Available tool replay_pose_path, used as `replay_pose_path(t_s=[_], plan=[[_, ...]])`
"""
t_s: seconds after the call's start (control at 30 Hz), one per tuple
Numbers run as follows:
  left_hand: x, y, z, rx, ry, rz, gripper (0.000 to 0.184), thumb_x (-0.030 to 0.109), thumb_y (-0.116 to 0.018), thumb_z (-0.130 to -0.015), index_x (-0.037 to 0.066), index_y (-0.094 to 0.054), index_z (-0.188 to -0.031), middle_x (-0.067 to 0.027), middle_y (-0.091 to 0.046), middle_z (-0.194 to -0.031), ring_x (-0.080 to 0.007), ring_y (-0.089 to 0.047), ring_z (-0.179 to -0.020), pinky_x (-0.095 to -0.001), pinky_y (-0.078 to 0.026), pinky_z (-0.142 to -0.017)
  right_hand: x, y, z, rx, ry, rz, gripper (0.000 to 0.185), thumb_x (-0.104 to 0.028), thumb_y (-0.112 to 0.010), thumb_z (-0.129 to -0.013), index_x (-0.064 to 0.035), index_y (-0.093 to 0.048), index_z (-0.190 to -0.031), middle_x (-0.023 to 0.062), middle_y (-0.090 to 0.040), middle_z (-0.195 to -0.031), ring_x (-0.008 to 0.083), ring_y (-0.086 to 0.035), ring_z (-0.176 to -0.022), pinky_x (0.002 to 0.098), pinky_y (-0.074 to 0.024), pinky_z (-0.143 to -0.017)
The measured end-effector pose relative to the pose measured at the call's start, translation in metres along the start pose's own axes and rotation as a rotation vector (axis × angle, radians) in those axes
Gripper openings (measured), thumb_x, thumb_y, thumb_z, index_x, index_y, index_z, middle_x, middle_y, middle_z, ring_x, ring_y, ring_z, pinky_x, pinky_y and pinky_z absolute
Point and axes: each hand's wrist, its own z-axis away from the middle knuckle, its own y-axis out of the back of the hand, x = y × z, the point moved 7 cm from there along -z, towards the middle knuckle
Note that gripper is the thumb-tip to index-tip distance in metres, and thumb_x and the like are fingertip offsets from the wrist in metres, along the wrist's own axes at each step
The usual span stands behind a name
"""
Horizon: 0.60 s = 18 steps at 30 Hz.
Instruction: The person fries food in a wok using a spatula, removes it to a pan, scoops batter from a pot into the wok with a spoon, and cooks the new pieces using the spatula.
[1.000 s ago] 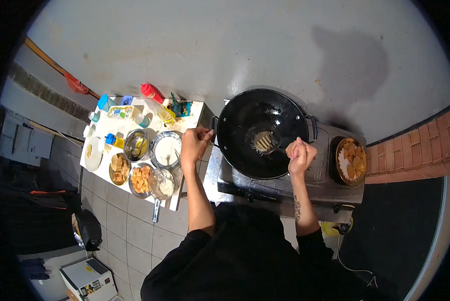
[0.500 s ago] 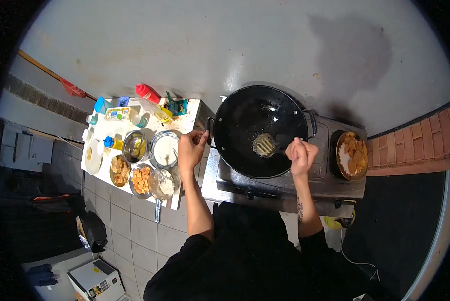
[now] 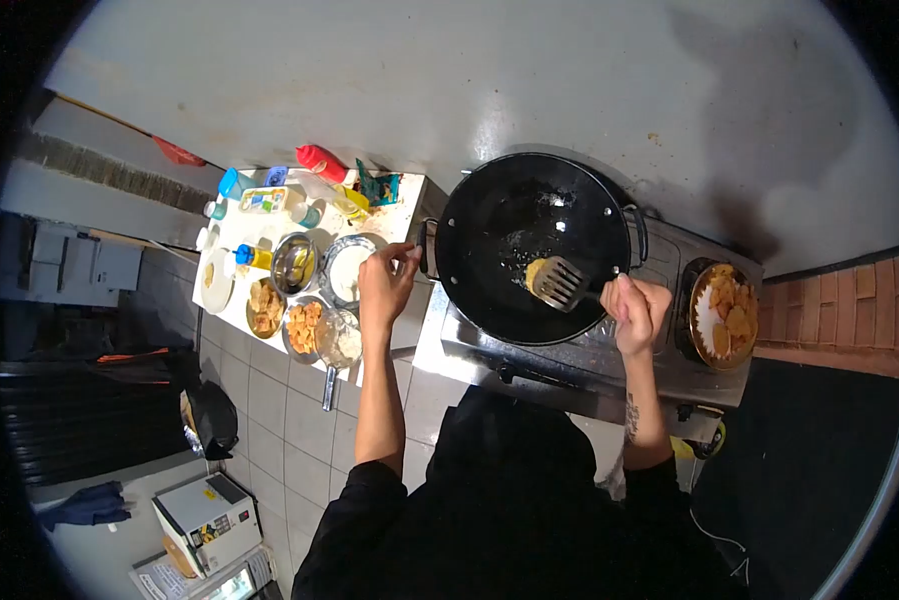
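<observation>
My right hand [image 3: 636, 315] is closed around the handle of a slotted spatula [image 3: 559, 284], its metal head tilted inside a large black wok [image 3: 499, 300]. A small yellow piece of food [image 3: 536, 274] shows at the left edge of the spatula head, partly covered by it. Small bubbles and a little shiny oil lie around it on the wok's bottom. At the wok's left side, my left hand [image 3: 385, 290] pinches the loop handle [image 3: 425, 248] between thumb and fingers. The wok rests on a metal stove [image 3: 609, 355].
Right of the wok, a plate [image 3: 702, 342] of fried pieces sits on the stove. The white table [image 3: 402, 200] at left bears a bowl of white flour [image 3: 347, 274], a bowl of orange cubes [image 3: 302, 326], a strainer [image 3: 341, 345], a red bottle [image 3: 321, 162] and several other containers. A grey wall rises behind.
The spatula head has turned and shifted off the food, which was seen through its slots amid bubbling oil. My left hand stays at the wok handle. The whole view has shifted slightly.
</observation>
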Motion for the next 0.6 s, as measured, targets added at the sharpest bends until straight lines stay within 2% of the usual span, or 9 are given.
replay_pose_path(t_s=[0.13, 0.3, 0.37, 0.5, 0.6], plan=[[0.008, 0.0, 0.006, 0.092, -0.022, 0.001, 0.026, 0.02, -0.069, -0.082, 0.0, -0.07, -0.099, -0.018, -0.069, -0.083, -0.029, -0.068, -0.078, -0.0352, -0.051, -0.071, 0.027, 0.006, 0.005, -0.003, -0.03, 0.005, 0.045, -0.008, -0.046, -0.093, -0.006, -0.03, -0.05, 0.0013, -0.036, -0.046, 0.0071, -0.03, -0.041, 0.0261, -0.0208, -0.041], [0.002, -0.001, 0.012, 0.187, -0.009, 0.05, 0.023, 0.018, -0.07, -0.081, 0.001, -0.072, -0.097, -0.0187, -0.07, -0.085, -0.0294, -0.068, -0.079, -0.036, -0.052, -0.073, 0.049, -0.006, 0.001, -0.002, 0.05, -0.059, 0.043, -0.006, -0.044, -0.092, -0.0056, -0.03, -0.051, 0.0015, -0.035, -0.046, 0.0082, -0.03, -0.041, 0.0265, -0.0216, -0.041], [0.001, -0.003, 0.013, 0.157, -0.019, 0.039, 0.023, 0.018, -0.07, -0.081, 0.002, -0.072, -0.097, -0.0189, -0.07, -0.085, -0.0298, -0.068, -0.079, -0.0364, -0.052, -0.072, 0.054, -0.005, -0.003, -0.015, 0.093, -0.086, 0.043, -0.006, -0.043, -0.091, -0.0056, -0.03, -0.051, 0.0013, -0.034, -0.046, 0.0085, -0.03, -0.041, 0.0269, -0.0218, -0.041], [0.002, -0.001, 0.014, 0.117, 0.024, 0.028, 0.021, 0.019, -0.07, -0.081, 0.002, -0.073, -0.094, -0.0181, -0.069, -0.083, -0.0319, -0.068, -0.077, -0.0375, -0.052, -0.071, 0.049, 0.0, -0.007, -0.005, 0.027, -0.025, 0.045, -0.01, -0.046, -0.093, -0.0066, -0.031, -0.051, 0.0004, -0.035, -0.046, 0.0082, -0.029, -0.041, 0.0269, -0.0208, -0.041], [0.001, 0.001, 0.015, 0.152, -0.032, 0.057, 0.021, 0.02, -0.071, -0.08, 0.002, -0.072, -0.092, -0.0179, -0.069, -0.083, -0.032, -0.068, -0.076, -0.0389, -0.053, -0.071, 0.045, 0.0, -0.012, 0.046, 0.069, -0.034, 0.047, -0.01, -0.042, -0.096, -0.0076, -0.031, -0.05, 0.0026, -0.033, -0.046, 0.0092, -0.026, -0.038, 0.0255, -0.0197, -0.039]])
